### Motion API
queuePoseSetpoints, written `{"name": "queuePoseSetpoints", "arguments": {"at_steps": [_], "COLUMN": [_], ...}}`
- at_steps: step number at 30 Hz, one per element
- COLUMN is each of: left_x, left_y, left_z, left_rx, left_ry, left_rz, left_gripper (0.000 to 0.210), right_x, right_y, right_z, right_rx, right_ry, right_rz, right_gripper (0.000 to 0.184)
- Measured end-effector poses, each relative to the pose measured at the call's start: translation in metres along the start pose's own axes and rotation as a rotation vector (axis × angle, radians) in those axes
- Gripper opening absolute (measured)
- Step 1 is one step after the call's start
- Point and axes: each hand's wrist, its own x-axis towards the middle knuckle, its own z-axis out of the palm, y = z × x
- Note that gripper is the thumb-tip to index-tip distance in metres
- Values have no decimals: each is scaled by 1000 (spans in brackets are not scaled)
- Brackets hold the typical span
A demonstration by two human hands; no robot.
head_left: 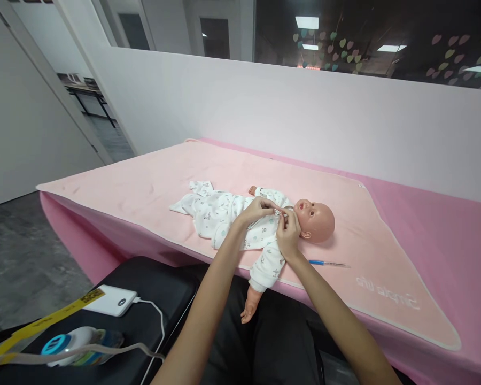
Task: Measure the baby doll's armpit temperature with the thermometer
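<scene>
A baby doll (318, 220) lies on its back across the pink mat, its head to the right and one arm hanging over the table's front edge. It wears a white printed top (266, 231) and white printed pants (213, 211). My left hand (260, 208) and my right hand (288, 229) meet at the upper chest, just below the doll's chin. Both pinch the top's front edge near the neck, where fingers hide the exact spot. A thin thermometer-like stick with a blue end (318, 262) lies on the mat, right of my right forearm.
The pink mat (144, 187) covers the table over a darker pink cloth (457, 235). At lower left, a black chair (144, 278) bears a white power bank (111, 300) with a cable and a bottle with a blue cap (56, 344). A white wall (264, 107) stands behind.
</scene>
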Motion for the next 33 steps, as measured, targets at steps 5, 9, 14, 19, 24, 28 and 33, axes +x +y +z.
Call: {"name": "queuePoseSetpoints", "arguments": {"at_steps": [5, 9, 14, 19, 24, 28, 33], "left_x": [-2, -3, -5, -7, -7, -8, -7], "left_y": [3, 7, 10, 13, 13, 15, 15], "left_z": [0, 0, 2, 4, 4, 6, 6], "left_rx": [19, 21, 38, 55, -29, -120, -139], "left_ry": [-67, -99, -97, -64, -60, -38, -34], "left_rz": [36, 54, 69, 54, 37, 18, -2], "left_gripper": [15, 14, 12, 8, 11, 16, 15], "right_x": [0, -1, -3, -2, -1, 1, -1], "right_y": [-1, 1, 3, 1, 0, 0, 1], "right_z": [-1, 1, 2, 1, 1, 0, 0], "right_rx": [4, 4, 11, 15, 27, 27, 37], "right_ry": [27, 37, 32, 30, 23, 4, -30], "right_rz": [-14, -2, 10, 23, 19, -3, 4], "right_gripper": [16, 15, 15, 15, 15, 20, 21]}}
